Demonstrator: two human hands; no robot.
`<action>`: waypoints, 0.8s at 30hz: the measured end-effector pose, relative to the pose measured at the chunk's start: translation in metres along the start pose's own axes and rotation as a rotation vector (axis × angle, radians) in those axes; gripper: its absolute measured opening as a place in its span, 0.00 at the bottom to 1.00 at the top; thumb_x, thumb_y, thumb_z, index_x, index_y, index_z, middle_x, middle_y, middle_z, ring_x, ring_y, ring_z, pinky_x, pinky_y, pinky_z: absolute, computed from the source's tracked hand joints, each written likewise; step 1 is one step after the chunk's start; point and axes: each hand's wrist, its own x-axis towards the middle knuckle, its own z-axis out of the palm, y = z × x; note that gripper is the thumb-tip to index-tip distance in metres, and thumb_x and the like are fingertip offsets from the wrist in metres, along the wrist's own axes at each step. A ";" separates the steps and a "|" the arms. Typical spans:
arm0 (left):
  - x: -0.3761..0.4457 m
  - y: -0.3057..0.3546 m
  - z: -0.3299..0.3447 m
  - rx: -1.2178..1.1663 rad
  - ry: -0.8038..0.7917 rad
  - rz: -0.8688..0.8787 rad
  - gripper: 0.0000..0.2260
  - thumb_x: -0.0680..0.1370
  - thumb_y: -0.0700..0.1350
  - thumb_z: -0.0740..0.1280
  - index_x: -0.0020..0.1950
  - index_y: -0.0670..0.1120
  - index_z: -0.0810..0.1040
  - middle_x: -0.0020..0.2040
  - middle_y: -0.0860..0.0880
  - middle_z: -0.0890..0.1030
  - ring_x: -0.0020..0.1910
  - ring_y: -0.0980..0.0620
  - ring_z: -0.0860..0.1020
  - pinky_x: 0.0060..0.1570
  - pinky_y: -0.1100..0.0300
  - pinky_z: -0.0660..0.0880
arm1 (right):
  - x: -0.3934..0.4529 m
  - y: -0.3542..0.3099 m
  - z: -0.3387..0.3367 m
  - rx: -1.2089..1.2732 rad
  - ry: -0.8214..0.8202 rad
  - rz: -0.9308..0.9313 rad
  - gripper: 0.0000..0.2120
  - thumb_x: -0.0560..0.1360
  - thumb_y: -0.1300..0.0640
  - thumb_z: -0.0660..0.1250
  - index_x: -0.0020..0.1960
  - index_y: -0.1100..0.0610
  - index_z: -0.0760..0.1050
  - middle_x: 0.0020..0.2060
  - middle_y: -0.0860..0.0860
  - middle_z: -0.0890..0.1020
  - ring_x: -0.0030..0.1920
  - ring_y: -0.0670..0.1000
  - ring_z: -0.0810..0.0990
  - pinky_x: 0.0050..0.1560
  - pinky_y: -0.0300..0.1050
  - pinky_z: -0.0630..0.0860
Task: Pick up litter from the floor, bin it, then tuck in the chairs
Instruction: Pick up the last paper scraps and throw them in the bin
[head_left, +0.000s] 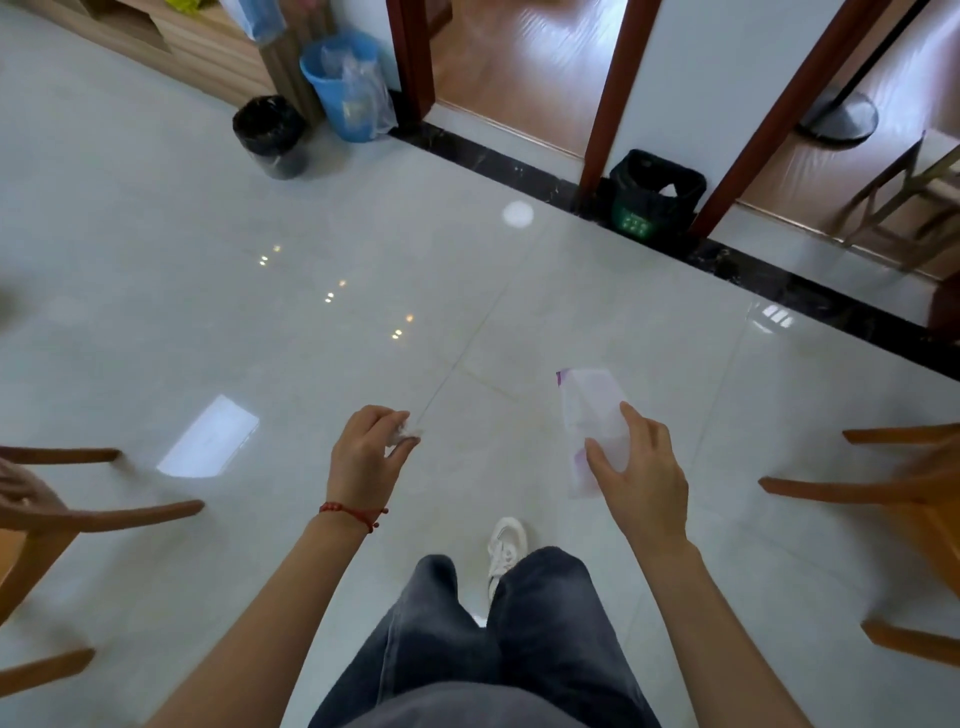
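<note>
My left hand (366, 451) pinches a small crumpled clear scrap of litter (404, 432) between fingers and thumb. My right hand (641, 470) grips a white plastic wrapper with purple edges (589, 410), held up in front of me. Both hands hover above the pale tiled floor. A green bin with a black liner (655, 193) stands ahead by the wall between two doorways. Wooden chair legs (831, 488) show at the right edge, and another wooden chair (130, 514) at the left edge.
A black-lined bin (270, 136) and a blue bucket with clear plastic (345, 85) stand at the far left by a wooden cabinet (187, 41). A dark threshold strip (779, 280) runs along the doorways. A metal chair (904, 208) stands beyond it.
</note>
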 end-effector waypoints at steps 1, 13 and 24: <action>0.018 0.004 0.007 -0.005 -0.009 0.006 0.13 0.61 0.31 0.78 0.43 0.33 0.81 0.38 0.40 0.79 0.35 0.42 0.78 0.40 0.61 0.72 | 0.018 0.000 -0.004 -0.004 -0.003 0.002 0.25 0.74 0.50 0.66 0.67 0.59 0.66 0.57 0.58 0.73 0.47 0.58 0.77 0.40 0.44 0.71; 0.245 0.027 0.094 -0.072 -0.134 0.180 0.13 0.62 0.32 0.78 0.43 0.34 0.81 0.38 0.40 0.79 0.35 0.42 0.78 0.38 0.60 0.73 | 0.207 0.005 -0.013 0.005 0.072 0.176 0.25 0.73 0.51 0.68 0.66 0.59 0.67 0.56 0.59 0.74 0.46 0.60 0.78 0.41 0.51 0.76; 0.467 0.051 0.171 -0.145 -0.308 0.437 0.13 0.61 0.32 0.78 0.43 0.34 0.81 0.38 0.40 0.79 0.34 0.42 0.78 0.36 0.60 0.73 | 0.361 0.007 -0.024 0.082 0.207 0.501 0.26 0.75 0.48 0.64 0.68 0.57 0.63 0.61 0.56 0.71 0.54 0.57 0.75 0.49 0.49 0.74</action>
